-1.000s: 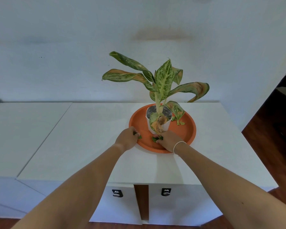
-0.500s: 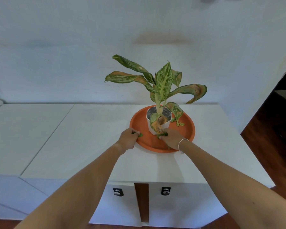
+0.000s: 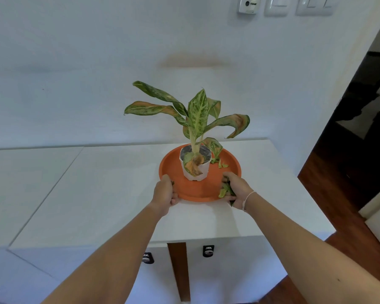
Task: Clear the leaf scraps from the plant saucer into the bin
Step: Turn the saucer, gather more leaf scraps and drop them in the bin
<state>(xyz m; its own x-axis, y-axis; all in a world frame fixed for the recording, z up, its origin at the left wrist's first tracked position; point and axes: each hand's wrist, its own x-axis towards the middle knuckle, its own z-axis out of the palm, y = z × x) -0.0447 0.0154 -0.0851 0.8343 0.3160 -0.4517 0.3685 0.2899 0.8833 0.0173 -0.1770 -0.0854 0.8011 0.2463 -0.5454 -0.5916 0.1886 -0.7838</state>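
A round orange plant saucer rests on the white cabinet top, with a white pot of green and brown leaves standing in its middle. My left hand grips the saucer's near left rim, with a bit of green leaf showing under its fingers. My right hand is at the near right rim, closed on a bunch of green leaf scraps. A few more leaf scraps lie in the saucer at the back right, beside the pot. No bin is in view.
The white cabinet top stretches left, and its right edge drops to a dark wood floor. Two dark handles sit on the cabinet front below. Wall switches are high on the wall. A dark doorway opens at the right.
My right hand moved from the saucer's front middle to its right rim, now holding a bunch of leaf scraps. My left hand shifted onto the left rim. The camera came closer.
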